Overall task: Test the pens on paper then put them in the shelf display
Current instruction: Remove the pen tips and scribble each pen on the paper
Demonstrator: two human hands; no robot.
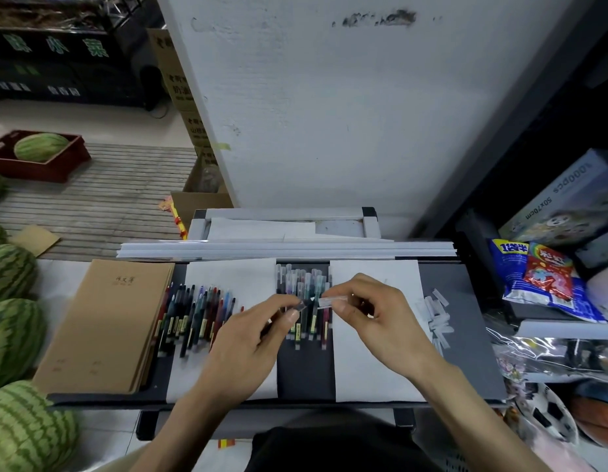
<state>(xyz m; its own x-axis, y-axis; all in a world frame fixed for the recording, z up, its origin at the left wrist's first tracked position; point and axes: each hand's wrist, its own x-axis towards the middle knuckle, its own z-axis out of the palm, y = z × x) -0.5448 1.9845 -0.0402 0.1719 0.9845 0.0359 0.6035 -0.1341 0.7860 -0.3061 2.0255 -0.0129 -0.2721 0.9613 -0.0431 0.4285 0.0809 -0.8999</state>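
At the left edge of the frame we see striped watermelons (9,277). Beside them a stack of brown notebooks (105,321) lies on the dark table (459,335); the cover carries a few printed characters that are too small for us to read. Next comes a heap of loose pens (193,311), partly on the left sheet of paper (234,277).

The left hand (248,342) reaches in from the lower middle with its fingers curled, thumb and forefinger pinching a dark pen (304,304) whose tip points right. Behind it, at centre frame, a row of capped pens (306,284) lies on the bare table. The right hand (374,318) comes from the lower right and pinches a clear cap (328,301) between thumb and forefinger, just beside the pen tip. Below it is the right sheet of paper (374,369), and further right a small pile of clear caps (437,318).

On the shelves at right, a puzzle box (568,199) reads "1000pcs" and "50x70cm", with snack bags (541,277) below it.
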